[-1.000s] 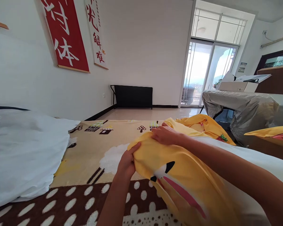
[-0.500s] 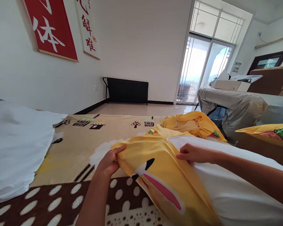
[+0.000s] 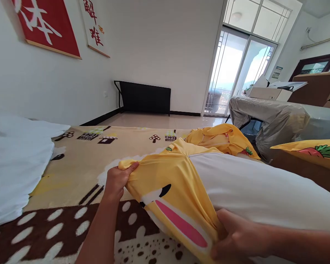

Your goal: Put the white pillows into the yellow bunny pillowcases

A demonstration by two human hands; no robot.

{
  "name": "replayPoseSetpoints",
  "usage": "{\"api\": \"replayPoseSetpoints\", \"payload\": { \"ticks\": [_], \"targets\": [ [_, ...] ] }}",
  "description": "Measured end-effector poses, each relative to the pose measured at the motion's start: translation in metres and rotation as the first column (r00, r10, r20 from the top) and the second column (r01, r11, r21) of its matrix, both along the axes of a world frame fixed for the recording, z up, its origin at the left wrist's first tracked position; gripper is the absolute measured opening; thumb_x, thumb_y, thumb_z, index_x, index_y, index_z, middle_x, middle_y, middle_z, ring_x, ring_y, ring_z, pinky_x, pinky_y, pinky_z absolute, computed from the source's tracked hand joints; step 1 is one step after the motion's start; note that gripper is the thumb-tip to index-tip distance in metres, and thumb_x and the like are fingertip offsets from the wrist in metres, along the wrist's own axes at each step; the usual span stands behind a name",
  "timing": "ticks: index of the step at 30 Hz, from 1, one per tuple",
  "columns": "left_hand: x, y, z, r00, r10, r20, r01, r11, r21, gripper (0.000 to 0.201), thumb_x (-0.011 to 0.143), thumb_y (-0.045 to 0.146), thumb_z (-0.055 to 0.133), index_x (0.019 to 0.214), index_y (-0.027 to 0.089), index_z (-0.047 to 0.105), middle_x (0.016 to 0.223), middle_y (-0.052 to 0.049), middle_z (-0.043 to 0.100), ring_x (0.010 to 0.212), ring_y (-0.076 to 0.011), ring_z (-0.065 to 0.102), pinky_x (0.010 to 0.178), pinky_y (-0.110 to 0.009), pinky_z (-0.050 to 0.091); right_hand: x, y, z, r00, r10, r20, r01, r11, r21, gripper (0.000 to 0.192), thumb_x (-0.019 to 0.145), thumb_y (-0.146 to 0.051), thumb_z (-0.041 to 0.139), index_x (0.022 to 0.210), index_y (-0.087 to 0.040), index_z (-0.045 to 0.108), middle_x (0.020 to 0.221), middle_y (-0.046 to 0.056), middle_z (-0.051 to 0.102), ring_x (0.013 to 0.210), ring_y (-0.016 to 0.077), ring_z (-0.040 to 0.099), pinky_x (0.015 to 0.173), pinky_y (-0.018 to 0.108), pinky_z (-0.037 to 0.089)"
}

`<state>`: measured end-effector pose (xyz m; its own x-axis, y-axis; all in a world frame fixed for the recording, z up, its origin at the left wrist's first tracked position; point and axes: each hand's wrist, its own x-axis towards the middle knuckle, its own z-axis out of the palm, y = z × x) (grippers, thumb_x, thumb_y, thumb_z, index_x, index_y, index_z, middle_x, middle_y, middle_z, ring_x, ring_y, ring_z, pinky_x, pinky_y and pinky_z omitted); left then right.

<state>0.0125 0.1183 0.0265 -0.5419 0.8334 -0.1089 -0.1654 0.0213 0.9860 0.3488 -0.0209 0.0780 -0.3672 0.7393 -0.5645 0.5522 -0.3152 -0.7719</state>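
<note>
A yellow pillowcase (image 3: pixel 167 183) (with a pink rabbit-ear print) is lying half over a white pillow (image 3: pixel 253 187) on the patterned blanket (image 3: pixel 79 172). The left hand (image 3: pixel 117 180) is pinching its far corner, while the right hand (image 3: pixel 238 240) is gripping its near edge against the pillow.

- Two hands: the left hand (image 3: pixel 117 180) and the right hand (image 3: pixel 238 240), both gripping cloth.
- One white pillow (image 3: pixel 258 187), half inside one yellow pillowcase (image 3: pixel 170 190).
- One more yellow cloth (image 3: pixel 222 139), crumpled at the far edge of the bed.
- One yellow cushion (image 3: pixel 310 152) with a strawberry print, off to the right.
- One patterned blanket (image 3: pixel 79 172) across the bed.
- One white duvet (image 3: pixel 13 161) on the left.
- Two wall hangings: one red banner (image 3: pixel 48 27), one white banner (image 3: pixel 93 27).
- Two cardboard boxes (image 3: pixel 316 88).
</note>
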Motion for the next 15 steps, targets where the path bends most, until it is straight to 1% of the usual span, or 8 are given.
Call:
{"api": "replayPoseSetpoints", "payload": {
  "ticks": [2, 3, 4, 7, 9, 12, 15],
  "targets": [
    [-0.002, 0.002, -0.004, 0.999, -0.011, 0.053, 0.011, 1.0, -0.007, 0.026, 0.051, 0.024, 0.084, 0.065, 0.01, 0.067, 0.065, -0.003, 0.067, 0.052, -0.0132, 0.059, 0.046, -0.021, 0.047, 0.001, 0.001, 0.009, 0.993, -0.089, -0.074, 0.093, 0.994, 0.052, 0.06, 0.053, -0.043, 0.08, 0.101, -0.018, 0.057, 0.096, 0.0, 0.057, 0.089, 0.0166, 0.053, 0.069, 0.022, 0.043],
    [-0.003, 0.003, -0.006, 0.996, -0.02, 0.083, 0.021, 1.0, -0.007, 0.024, 0.053, 0.024, 0.083, 0.064, 0.01, 0.066, 0.065, -0.004, 0.067, 0.052, -0.0131, 0.059, 0.047, -0.021, 0.048, 0.001, 0.001, 0.014, 0.99, -0.103, -0.099, 0.109, 0.993, 0.056, 0.06, 0.053, -0.044, 0.08, 0.102, -0.018, 0.056, 0.099, 0.0, 0.057, 0.092, 0.0176, 0.052, 0.072, 0.023, 0.043],
    [-0.004, 0.003, -0.008, 0.993, -0.033, 0.114, 0.034, 0.999, -0.005, 0.022, 0.055, 0.023, 0.081, 0.064, 0.011, 0.066, 0.066, -0.004, 0.067, 0.052, -0.013, 0.059, 0.048, -0.021, 0.049, 0.001, 0.002, 0.018, 0.99, -0.106, -0.088, 0.111, 0.992, 0.056, 0.059, 0.054, -0.045, 0.08, 0.101, -0.019, 0.056, 0.098, 0.0, 0.057, 0.092, 0.0181, 0.052, 0.073, 0.025, 0.043],
    [-0.005, 0.004, -0.012, 0.978, -0.084, 0.193, 0.087, 0.996, -0.01, 0.017, 0.062, 0.021, 0.078, 0.068, 0.011, 0.065, 0.068, -0.005, 0.068, 0.054, -0.0136, 0.061, 0.05, -0.021, 0.051, -0.002, 0.005, 0.026, 0.989, -0.128, 0.068, 0.122, 0.989, 0.08, 0.05, 0.057, -0.047, 0.078, 0.09, -0.018, 0.055, 0.088, -0.001, 0.057, 0.086, 0.018, 0.051, 0.071, 0.027, 0.04],
    [-0.005, 0.003, -0.012, 0.966, -0.126, 0.227, 0.135, 0.991, -0.023, 0.016, 0.067, 0.021, 0.076, 0.071, 0.01, 0.065, 0.068, -0.006, 0.068, 0.055, -0.0142, 0.062, 0.05, -0.021, 0.051, -0.004, 0.01, 0.028, 0.982, -0.162, 0.092, 0.152, 0.982, 0.108, 0.045, 0.06, -0.046, 0.075, 0.087, -0.018, 0.054, 0.084, -0.001, 0.057, 0.084, 0.0179, 0.052, 0.071, 0.028, 0.04],
    [-0.008, -0.004, -0.01, 0.936, -0.23, 0.265, 0.248, 0.968, -0.034, 0.017, 0.07, 0.023, 0.074, 0.077, 0.009, 0.066, 0.072, -0.01, 0.069, 0.054, -0.0159, 0.062, 0.048, -0.024, 0.052, -0.004, 0.019, 0.03, 0.978, -0.209, -0.002, 0.209, 0.974, 0.092, 0.043, 0.058, -0.041, 0.076, 0.085, -0.018, 0.053, 0.085, 0.0, 0.059, 0.085, 0.0186, 0.055, 0.071, 0.028, 0.042],
    [-0.012, -0.012, -0.007, 0.874, -0.383, 0.298, 0.406, 0.914, -0.016, 0.023, 0.067, 0.017, 0.075, 0.087, 0.01, 0.067, 0.082, -0.012, 0.071, 0.061, -0.019, 0.065, 0.052, -0.027, 0.055, -0.005, 0.028, 0.032, 0.941, -0.271, -0.204, 0.28, 0.96, 0.014, 0.036, 0.056, -0.026, 0.073, 0.083, -0.018, 0.051, 0.082, -0.001, 0.06, 0.081, 0.0184, 0.059, 0.069, 0.028, 0.045]
  ]
}}
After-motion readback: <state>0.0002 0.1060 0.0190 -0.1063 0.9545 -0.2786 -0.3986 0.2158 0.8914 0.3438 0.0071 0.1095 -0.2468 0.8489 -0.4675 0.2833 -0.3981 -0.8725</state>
